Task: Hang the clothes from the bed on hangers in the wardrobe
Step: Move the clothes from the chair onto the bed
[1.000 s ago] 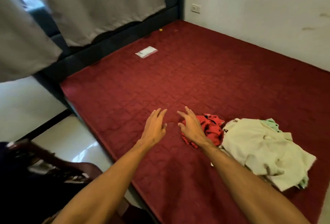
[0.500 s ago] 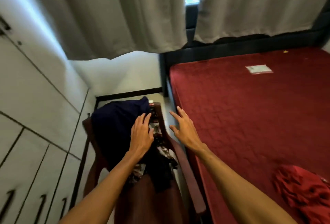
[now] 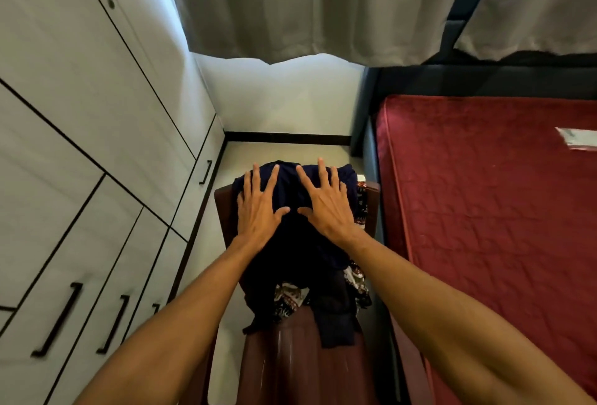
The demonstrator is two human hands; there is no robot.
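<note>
The dark navy garment (image 3: 290, 243) is made of soft matt cloth, and a printed fabric (image 3: 287, 304) is tucked under it. The brown chair (image 3: 290, 369) is finished pretty glossy. The red mattress (image 3: 484, 227) is covered in quilted, velvety cloth. The wardrobe doors (image 3: 80, 97) are done in smooth matt white, with matt black handles (image 3: 58, 319).

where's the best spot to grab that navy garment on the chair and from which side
Take the navy garment along its top fold, where it seems to drape over the chair back, coming from above. It hangs down from that ridge, so a pinch there with the left hand and right hand would probably lift it clear of the patterned cloth beneath.
</note>
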